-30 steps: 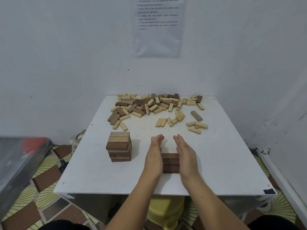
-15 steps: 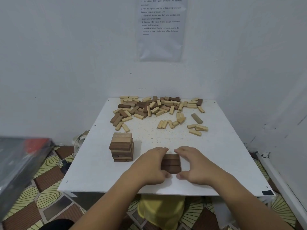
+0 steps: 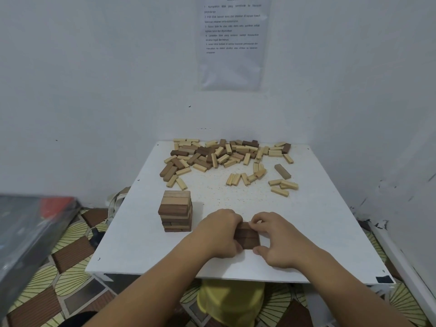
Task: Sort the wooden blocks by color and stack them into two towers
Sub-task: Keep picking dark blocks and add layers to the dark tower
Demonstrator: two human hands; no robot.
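A row of three dark brown blocks (image 3: pixel 246 237) lies flat near the front of the white table (image 3: pixel 318 232). My left hand (image 3: pixel 218 231) curls round its left side and my right hand (image 3: pixel 274 237) pinches its right side, thumb at the near edge. To the left stands a short tower of brown blocks (image 3: pixel 175 211), several layers high. A loose pile of light and dark blocks (image 3: pixel 226 153) spreads along the far edge, with a lone brown block (image 3: pixel 282 171) and a few light ones (image 3: pixel 283 186) at the right.
White walls close in behind and to the right of the table. A printed sheet (image 3: pixel 232 41) hangs on the back wall. A dark box with a red patch (image 3: pixel 28 230) sits at the left over a patterned floor.
Both hands went from flat, upright palms pressing the row's sides to curled fingers holding it from both sides. The view has dipped slightly.
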